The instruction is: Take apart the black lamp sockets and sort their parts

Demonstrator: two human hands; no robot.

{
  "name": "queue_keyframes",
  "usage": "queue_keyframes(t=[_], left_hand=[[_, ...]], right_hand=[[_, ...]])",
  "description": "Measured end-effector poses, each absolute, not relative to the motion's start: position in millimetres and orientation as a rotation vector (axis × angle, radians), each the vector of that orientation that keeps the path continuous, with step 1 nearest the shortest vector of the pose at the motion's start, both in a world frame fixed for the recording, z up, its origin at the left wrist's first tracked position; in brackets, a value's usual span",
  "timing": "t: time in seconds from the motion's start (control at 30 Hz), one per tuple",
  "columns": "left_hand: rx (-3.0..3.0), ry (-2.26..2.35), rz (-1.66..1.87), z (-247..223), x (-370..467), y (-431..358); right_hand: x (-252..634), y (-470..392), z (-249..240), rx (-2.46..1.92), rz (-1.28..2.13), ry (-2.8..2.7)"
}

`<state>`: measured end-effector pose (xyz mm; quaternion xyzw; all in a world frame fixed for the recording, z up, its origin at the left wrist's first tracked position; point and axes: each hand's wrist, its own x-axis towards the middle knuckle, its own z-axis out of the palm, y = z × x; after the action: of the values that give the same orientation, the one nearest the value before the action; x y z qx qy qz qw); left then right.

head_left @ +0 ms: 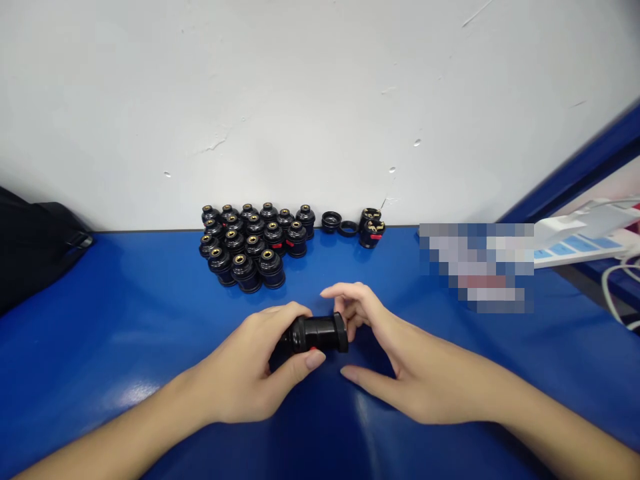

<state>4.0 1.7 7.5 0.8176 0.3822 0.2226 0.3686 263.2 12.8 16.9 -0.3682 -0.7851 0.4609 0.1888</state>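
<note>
Over a blue table (155, 313), my left hand (255, 370) is clamping a black cylinder (321, 333) sideways, which seems best kept steady; my right hand (395, 360) is curving, thumb apart, beside the cylinder's flanged end (342, 332).

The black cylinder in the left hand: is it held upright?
No, the left hand holds the black cylinder sideways, one end pointing toward the right hand.

Behind a glossy blue bench (135, 287), a pale wall (300, 100) — marked with small chips and scratches. On the right, a slanting blue bar (590, 163), rising outward. Across the bench top, whitish reflected light (137, 393) — brightest at left.
</note>
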Motion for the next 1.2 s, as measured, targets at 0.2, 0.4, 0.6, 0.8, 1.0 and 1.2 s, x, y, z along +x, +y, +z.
queue_keyframes(t=[0.2, 0.4, 0.6, 0.8, 1.0, 1.2], left_hand=[[2.119, 0.961, 0.576, 7.4, 3.9, 1.3], [2.121, 0.972, 0.554, 8.3, 3.5, 0.6], [2.133, 0.956, 0.561, 9.3, 4.2, 0.8], [2.147, 0.962, 0.556, 8.2, 3.8, 0.4], [2.145, 0.977, 0.562, 7.5, 4.6, 0.0], [2.139, 0.97, 0.579, 6.5, 4.1, -1.3]], right_hand=[[263.3, 12.9, 20.4, -1.058, 1.428, -2.188], [264.3, 16.0, 21.6, -1.053, 1.431, -2.179], [267.7, 16.4, 22.0, -0.973, 1.385, -2.259], [266.2, 19.4, 24.7, -1.117, 1.376, -2.19], [264.3, 12.9, 16.2, -0.981, 1.475, -1.949], [254.8, 7.3, 17.0, -1.029, 1.416, -1.908]])
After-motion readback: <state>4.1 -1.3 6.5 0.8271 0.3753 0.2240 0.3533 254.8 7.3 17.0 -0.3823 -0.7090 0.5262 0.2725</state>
